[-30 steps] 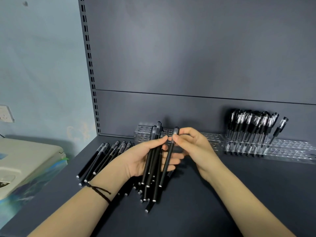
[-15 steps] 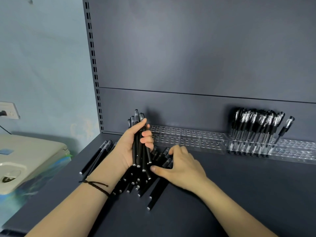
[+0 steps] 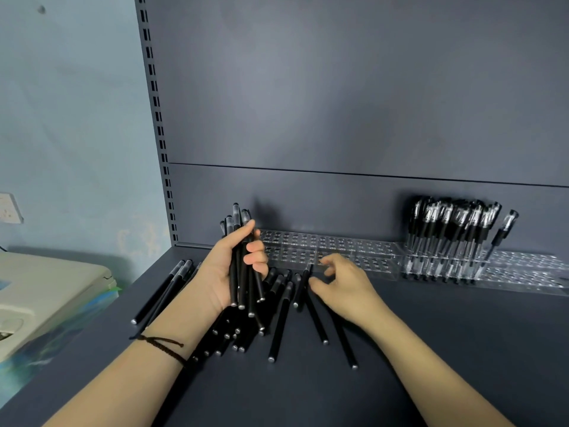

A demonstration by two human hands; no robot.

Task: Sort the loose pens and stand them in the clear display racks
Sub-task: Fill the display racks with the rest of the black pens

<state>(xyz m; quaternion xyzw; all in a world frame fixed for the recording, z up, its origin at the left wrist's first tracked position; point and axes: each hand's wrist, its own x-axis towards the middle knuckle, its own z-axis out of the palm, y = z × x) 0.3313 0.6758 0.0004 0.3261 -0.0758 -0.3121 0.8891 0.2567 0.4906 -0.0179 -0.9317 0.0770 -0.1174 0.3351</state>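
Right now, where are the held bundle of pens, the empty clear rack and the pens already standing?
bundle of pens (image 3: 238, 269), head view, barrels beside the palm.
empty clear rack (image 3: 323, 244), head view, its holed top plate.
standing pens (image 3: 451, 229), head view, mid barrels.

The loose pens (image 3: 278, 322) have matt black barrels with small shiny silvery end tips. The display racks (image 3: 338, 251) are clear, glossy plastic. The shelf (image 3: 462, 334) and back panel (image 3: 338, 103) look like smooth, matt grey painted metal.
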